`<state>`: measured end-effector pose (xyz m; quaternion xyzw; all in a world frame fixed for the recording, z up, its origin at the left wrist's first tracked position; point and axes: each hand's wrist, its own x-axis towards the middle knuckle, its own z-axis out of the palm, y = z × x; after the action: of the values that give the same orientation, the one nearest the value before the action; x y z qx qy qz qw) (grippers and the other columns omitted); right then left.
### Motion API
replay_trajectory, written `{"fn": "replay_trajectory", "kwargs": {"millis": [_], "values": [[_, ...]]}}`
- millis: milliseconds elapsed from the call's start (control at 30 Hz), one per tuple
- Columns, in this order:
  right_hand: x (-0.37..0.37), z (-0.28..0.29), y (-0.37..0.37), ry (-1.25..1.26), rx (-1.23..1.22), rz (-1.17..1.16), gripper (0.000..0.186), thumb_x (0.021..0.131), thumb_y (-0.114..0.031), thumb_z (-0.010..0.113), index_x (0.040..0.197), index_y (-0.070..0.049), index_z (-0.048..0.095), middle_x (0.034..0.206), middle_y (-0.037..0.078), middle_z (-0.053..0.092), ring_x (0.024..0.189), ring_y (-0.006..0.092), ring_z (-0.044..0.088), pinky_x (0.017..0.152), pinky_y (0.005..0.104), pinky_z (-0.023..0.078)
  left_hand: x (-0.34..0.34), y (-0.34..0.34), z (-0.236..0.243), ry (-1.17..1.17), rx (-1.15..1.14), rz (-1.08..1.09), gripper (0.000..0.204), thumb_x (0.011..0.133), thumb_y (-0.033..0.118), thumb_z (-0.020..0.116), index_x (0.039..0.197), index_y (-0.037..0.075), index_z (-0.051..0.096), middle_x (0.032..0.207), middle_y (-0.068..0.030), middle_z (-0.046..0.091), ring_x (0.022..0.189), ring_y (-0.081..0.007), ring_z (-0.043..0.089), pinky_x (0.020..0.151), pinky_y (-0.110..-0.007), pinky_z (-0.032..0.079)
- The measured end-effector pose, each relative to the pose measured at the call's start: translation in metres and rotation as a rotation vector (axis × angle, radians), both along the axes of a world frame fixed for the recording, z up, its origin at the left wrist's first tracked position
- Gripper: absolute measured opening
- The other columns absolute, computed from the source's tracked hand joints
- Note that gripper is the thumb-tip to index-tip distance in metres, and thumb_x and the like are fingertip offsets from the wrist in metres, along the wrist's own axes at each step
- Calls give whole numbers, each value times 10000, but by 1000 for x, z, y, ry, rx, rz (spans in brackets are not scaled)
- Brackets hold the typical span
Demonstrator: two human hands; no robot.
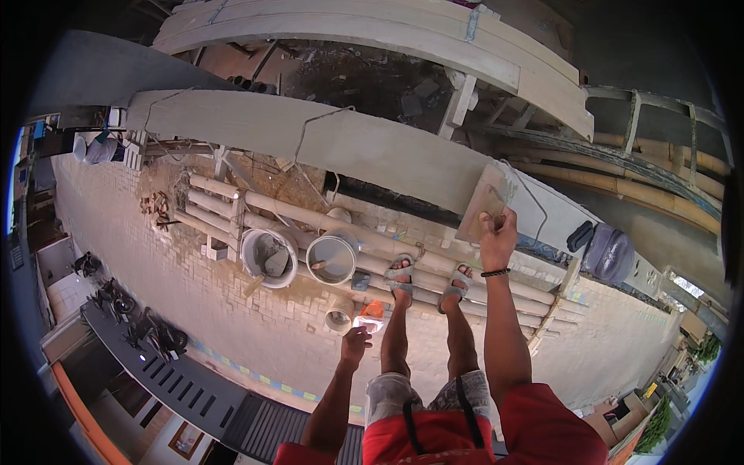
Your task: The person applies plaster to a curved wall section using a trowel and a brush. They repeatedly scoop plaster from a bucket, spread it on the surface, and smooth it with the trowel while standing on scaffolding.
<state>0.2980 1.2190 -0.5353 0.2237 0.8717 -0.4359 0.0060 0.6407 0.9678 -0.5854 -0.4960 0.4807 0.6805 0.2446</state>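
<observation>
My right hand [496, 232] grips a flat plastering float [482, 200] and holds it against the face of the pale grey beam [403, 155]. Smooth grey plaster covers the beam left of the float; a lighter stretch [535, 213] with a dark bent wire lies to its right. Lower down, my left hand [356, 346] hangs with loosely bent fingers and nothing visible in it. Just beyond it, in the picture, lies an orange and white packet [370, 316], beside a small bucket [339, 317]. My sandalled feet stand on bamboo poles [434, 271].
A large bucket of grey mortar [273, 256] with a tool in it and a bucket of greyish liquid [332, 258] stand left of my feet. Right of the float sits a purple plastic-wrapped bundle [607, 254]. Paving [209, 291] lies below; parked motorcycles [151, 333] stand beyond.
</observation>
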Motion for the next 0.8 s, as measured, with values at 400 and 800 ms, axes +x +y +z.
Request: {"fn": "replay_trajectory", "kwargs": {"millis": [400,800], "values": [[-87,5,-210,-96,69,212,485,756,-202,668,1097,36,420,950,278,595,912,412,585,800,453,466,35,-4,-7,-26,-16,44,259,864,94,520,1075,-55,518,898,-142,591,814,-199,618,648,-309,539],[-114,49,-102,-204,-440,279,422,764,-185,674,1102,18,526,808,73,601,657,124,569,507,262,457,50,8,-15,-77,-58,84,297,868,106,486,1096,-82,516,893,-155,602,787,-203,627,623,-295,546]]}}
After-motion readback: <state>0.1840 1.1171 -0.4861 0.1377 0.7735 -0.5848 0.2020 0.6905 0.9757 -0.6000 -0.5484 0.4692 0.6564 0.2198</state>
